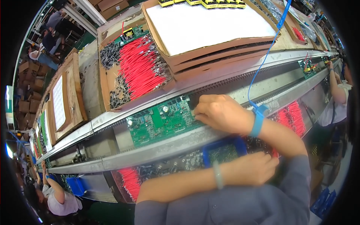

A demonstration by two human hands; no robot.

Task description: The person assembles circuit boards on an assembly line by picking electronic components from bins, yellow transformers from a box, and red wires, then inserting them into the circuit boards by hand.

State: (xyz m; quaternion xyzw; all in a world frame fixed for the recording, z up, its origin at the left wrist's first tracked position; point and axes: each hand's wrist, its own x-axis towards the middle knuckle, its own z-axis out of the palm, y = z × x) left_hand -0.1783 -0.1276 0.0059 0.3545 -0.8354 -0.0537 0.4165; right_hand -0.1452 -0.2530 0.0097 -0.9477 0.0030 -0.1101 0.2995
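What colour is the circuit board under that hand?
Green circuit board, seen best in the head view.

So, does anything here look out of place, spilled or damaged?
Nothing stands out. The green circuit board lies flat between the conveyor rails, with the right hand at its edge. The left hand reaches into the blue bin. The red wires lie loosely but inside their cardboard tray.

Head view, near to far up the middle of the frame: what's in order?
Left hand reaching across, then the blue bin of small parts, the green circuit board on the conveyor rails with the right hand at its edge, red wires in a cardboard tray, white sheet in a box.
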